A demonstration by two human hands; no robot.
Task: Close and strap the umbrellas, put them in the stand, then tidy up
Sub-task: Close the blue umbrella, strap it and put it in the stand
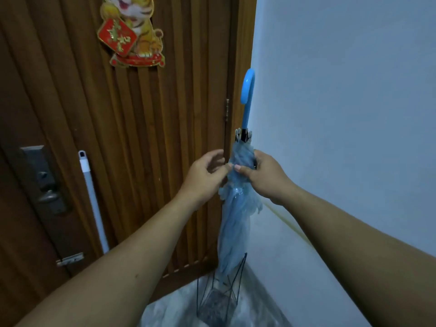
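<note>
Upright, umbrella (pixel 237 208) in stand (pixel 218 296), wall-tight; both hands (pixel 204 178) (pixel 264 175) pinch its strap (pixel 230 166)

The floor (pixel 264 289) in the corner is pale and speckled. A thin black wire stand (pixel 219 293) sits on it, close to the wooden door (pixel 141 138) and the white wall (pixel 342 114). The blue umbrella (pixel 233 223) stands in the stand, tip down. A crinkly clear plastic sheet (pixel 169 308) lies on the floor beside the stand.
</note>
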